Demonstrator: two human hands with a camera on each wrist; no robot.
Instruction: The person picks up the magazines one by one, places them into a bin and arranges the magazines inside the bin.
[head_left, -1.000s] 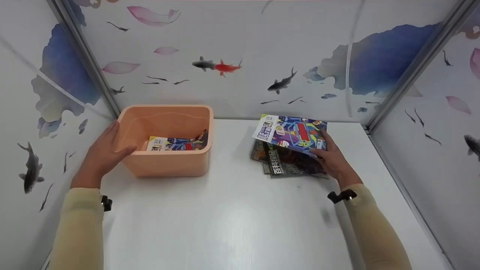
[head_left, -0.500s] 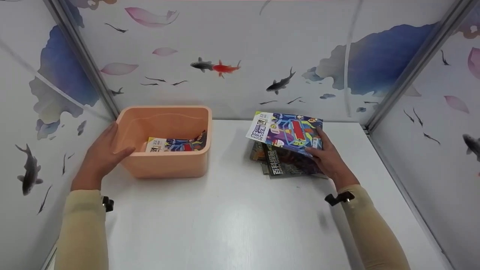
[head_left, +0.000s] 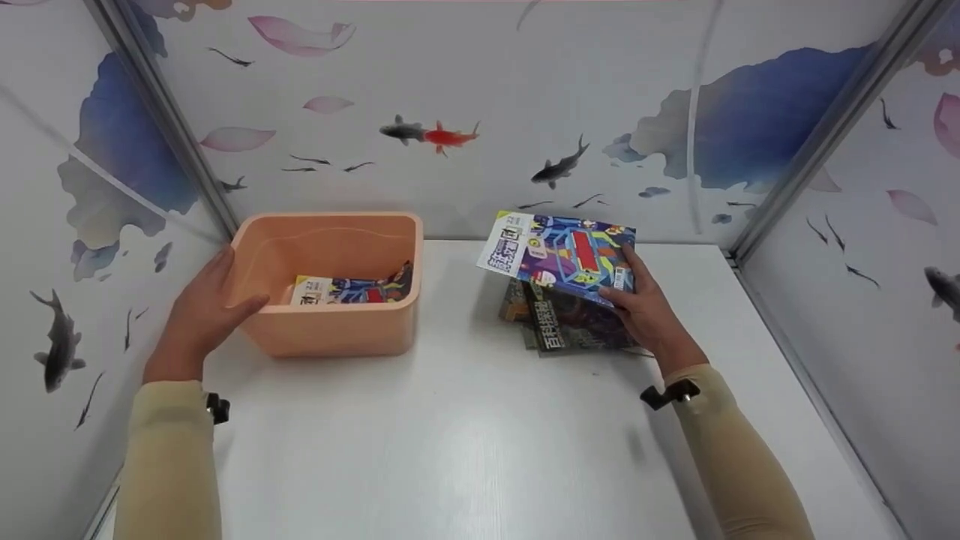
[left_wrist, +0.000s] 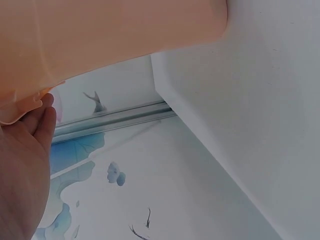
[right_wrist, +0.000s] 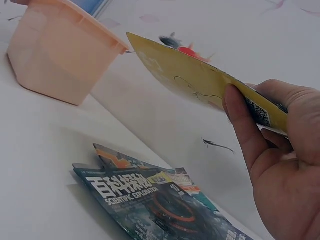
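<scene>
At the back left of the table stands a peach plastic bin. My left hand grips its left rim, thumb over the front edge; in the left wrist view the fingertips reach under the rim. A colourful magazine lies inside the bin. My right hand pinches another colourful magazine by its right edge, thumb on top. The right wrist view shows its yellow underside raised above a small pile of dark magazines. The top one of the pile reads "Scientific Exploration".
The white table meets a printed back wall just behind the bin and the pile. Side panels with metal corner posts enclose it left and right.
My right hand has lifted its magazine slightly and carried it left, off the dark pile. The left hand keeps its grip on the bin, which stays in place.
</scene>
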